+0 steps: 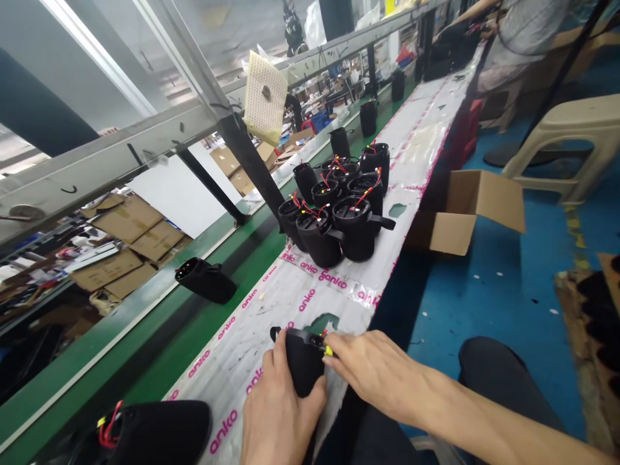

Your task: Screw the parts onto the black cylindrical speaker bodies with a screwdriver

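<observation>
"Where's the shell (304, 373)?"
"Six o'clock in view, above the mat (223, 431); other shells (356, 226) stand at about one o'clock from it."
"Fingers?"
"Left hand (276, 407) wraps its side. Right hand (375, 365) has fingertips drawn narrow at the yellow plug (329, 351); can't tell if they grip it."
"Handling?"
"Likely light, soft-skinned, stiff beneath. Hold the wall; wires look delicate."
"Looks?"
"Matt black, rounded, dark rim."
</observation>
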A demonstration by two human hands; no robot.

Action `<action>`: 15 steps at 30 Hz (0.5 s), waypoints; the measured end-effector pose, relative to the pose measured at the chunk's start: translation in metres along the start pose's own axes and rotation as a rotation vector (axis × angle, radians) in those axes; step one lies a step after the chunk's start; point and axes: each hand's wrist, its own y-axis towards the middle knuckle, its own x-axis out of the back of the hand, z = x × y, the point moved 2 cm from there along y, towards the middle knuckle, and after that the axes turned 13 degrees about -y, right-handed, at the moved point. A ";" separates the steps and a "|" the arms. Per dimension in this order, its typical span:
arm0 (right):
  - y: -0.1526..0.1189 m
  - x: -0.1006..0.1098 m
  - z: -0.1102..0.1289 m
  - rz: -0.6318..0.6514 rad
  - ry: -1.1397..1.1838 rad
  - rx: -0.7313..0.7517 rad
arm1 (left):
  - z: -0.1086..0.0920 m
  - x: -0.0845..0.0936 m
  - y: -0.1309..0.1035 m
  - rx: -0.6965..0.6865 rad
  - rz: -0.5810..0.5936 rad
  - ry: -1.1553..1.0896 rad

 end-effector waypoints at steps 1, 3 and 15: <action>-0.001 0.000 0.000 -0.019 -0.012 0.006 | -0.001 0.001 0.000 0.004 0.002 0.005; -0.002 0.000 0.001 -0.063 -0.048 0.008 | -0.002 0.002 0.000 0.009 0.000 0.022; -0.025 -0.003 0.017 -0.093 -0.246 -0.083 | -0.011 -0.002 -0.007 -0.017 -0.053 0.080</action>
